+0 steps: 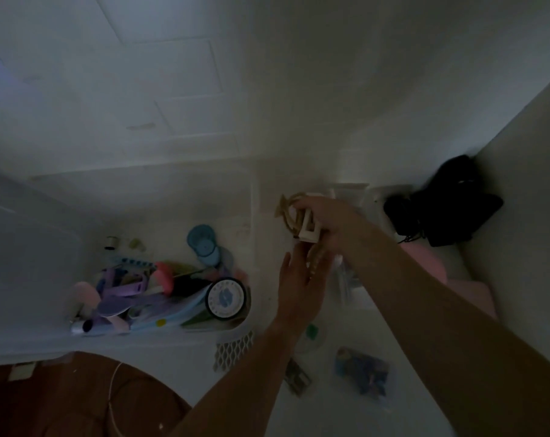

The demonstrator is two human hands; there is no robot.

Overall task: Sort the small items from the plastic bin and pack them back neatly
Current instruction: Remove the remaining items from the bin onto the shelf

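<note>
The clear plastic bin (254, 203) stands at the left on a white surface, holding several small items: a blue round case (203, 244), purple combs and clips (122, 285) and a round black-rimmed tin (225, 298). To the right of the bin's wall, my right hand (333, 225) grips a white claw clip (308, 228) together with a beige hair clip (288, 205). Just below it my left hand (299, 285) is raised with its fingers straight, touching something pale under the clips; the dim, blurred picture hides what it is.
A black pouch with cords (444, 203) lies at the right by the wall, with pink items (431, 266) below it. A blue packet (362, 370), a small dark card (297, 376) and a green piece (311, 331) lie on the white surface near me. A brown floor (62, 402) shows at lower left.
</note>
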